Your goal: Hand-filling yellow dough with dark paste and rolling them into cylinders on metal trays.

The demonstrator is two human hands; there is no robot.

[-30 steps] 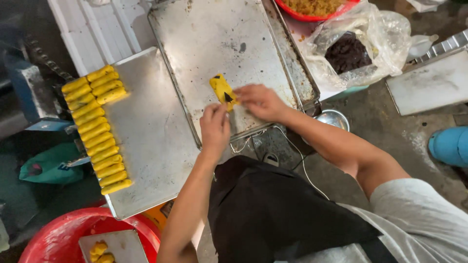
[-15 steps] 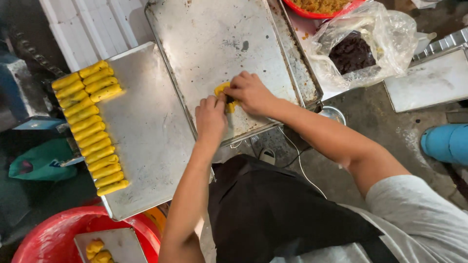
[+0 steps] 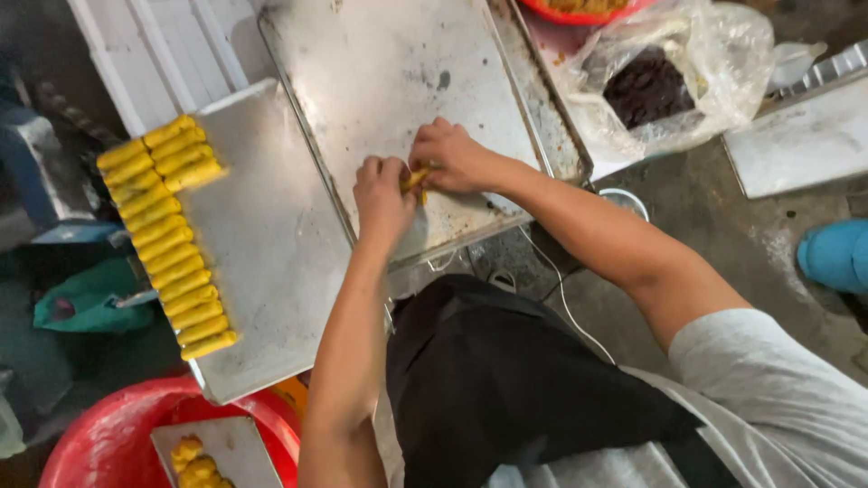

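Head view: a small yellow roll (image 3: 415, 179) is pinched between the left hand (image 3: 382, 194) and the right hand (image 3: 457, 158), both sets of fingers closed on it, near the front edge of the steel tray (image 3: 380, 72). Its long axis appears to run hand to hand. A row of finished yellow rolls (image 3: 169, 235) lies well apart along the left edge of the side tray (image 3: 271, 262). A bag of dark filling (image 3: 646, 86) is seen beyond the right hand.

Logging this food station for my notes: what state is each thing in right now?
Left hand: closed on the yellow roll.
Right hand: pressing the same roll.
Yellow roll: mostly hidden between the hands.
Finished rolls: lined up along the side tray's edge.
Plastic bag: open, dark filling inside.
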